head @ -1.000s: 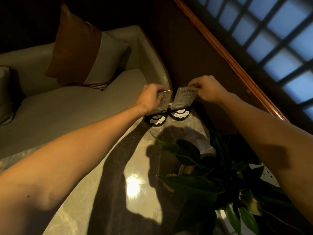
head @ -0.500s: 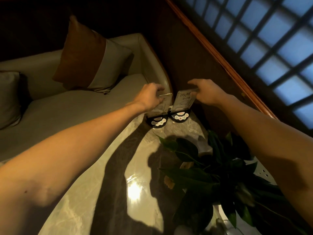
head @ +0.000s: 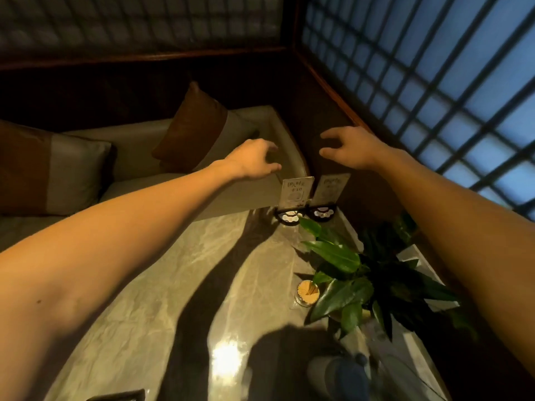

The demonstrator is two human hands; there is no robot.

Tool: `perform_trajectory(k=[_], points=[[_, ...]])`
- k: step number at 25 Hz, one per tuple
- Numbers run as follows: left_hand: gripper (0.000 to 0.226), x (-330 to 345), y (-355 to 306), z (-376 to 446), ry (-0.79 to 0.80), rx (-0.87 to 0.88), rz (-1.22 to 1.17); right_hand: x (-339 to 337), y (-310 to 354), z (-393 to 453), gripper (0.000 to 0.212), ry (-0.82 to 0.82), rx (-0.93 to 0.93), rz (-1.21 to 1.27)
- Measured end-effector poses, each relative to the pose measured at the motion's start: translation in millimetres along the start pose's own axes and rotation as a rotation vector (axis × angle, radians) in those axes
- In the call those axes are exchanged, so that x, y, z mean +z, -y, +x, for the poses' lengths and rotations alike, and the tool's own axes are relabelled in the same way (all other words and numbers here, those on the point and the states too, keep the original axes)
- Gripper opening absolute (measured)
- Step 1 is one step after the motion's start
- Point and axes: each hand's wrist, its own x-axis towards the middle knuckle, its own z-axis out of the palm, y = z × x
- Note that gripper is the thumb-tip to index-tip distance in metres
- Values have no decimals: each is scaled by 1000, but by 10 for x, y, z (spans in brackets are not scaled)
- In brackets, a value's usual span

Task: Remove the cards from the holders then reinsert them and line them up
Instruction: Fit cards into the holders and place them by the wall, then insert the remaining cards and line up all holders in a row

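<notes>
Two cards [head: 296,191] upright in two holders [head: 288,217]; left hand [head: 253,159], right hand [head: 353,146] above, fingers spread, empty.

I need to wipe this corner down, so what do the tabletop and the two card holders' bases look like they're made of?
The tabletop looks like polished marble or a marble-look slab: pale grey veining and a sharp lamp glare. The card holders' bases look like black plastic or painted wood, half-round with white printed marks; too dim to tell which. The cards seem to be glossy printed card or acrylic sleeves.
</notes>
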Motion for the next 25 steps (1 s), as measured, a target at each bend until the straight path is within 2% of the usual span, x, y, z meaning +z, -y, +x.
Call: perform_trajectory(k=[4, 8, 11, 18, 25], points=[[78, -379, 144, -786, 46, -12, 49, 20, 781, -426, 67, 6, -43, -27], [84, -598, 444, -1706, -24, -56, 9, 329, 1563, -858, 73, -13, -123, -45], [84, -620, 768, -2533, -95, -117, -70, 843, 2209, -1257, 79, -5, -172, 19], [76, -158, 1406, -4071, -171, -198, -283, 2170, 3205, -2186, 85, -46, -186, 214], [71, 580, 1985, -4919, 23, -334, -362, 3082, 3572, -2862, 82, 134, -148, 330]])
